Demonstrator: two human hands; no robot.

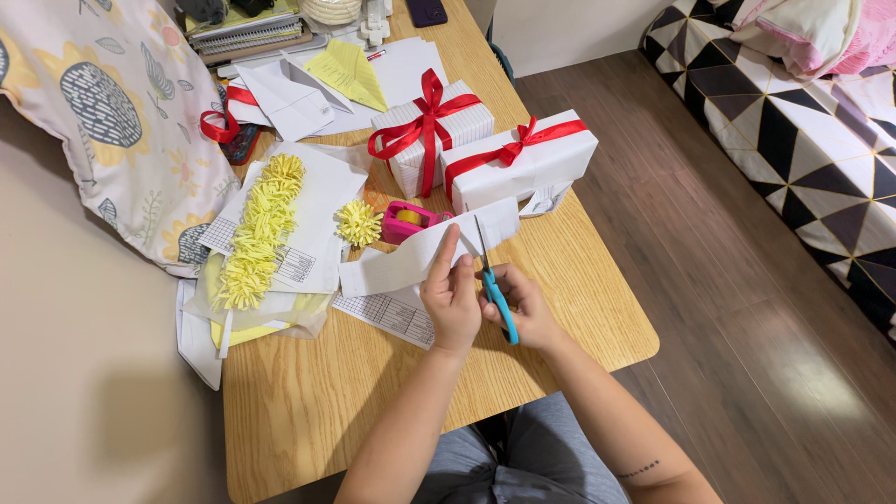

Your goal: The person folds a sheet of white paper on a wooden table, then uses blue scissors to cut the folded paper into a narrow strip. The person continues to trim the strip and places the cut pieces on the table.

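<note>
Head view: right hand [530,313] clenched on blue-handled scissors [493,280], blades biting a white paper strip [411,259] that the left hand [451,301] pinches just beside them. Cutting looks underway; steady tension needed. Behind the strip: pink tape dispenser [407,222], ribboned gift boxes [485,149], on the bench [579,308].

matt paper strip [411,257], plastic-handled scissors [495,289] (metal blades), wood-grain table [579,308]

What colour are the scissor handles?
Turquoise blue scissor handles, gripped in the right hand; head view.
</note>
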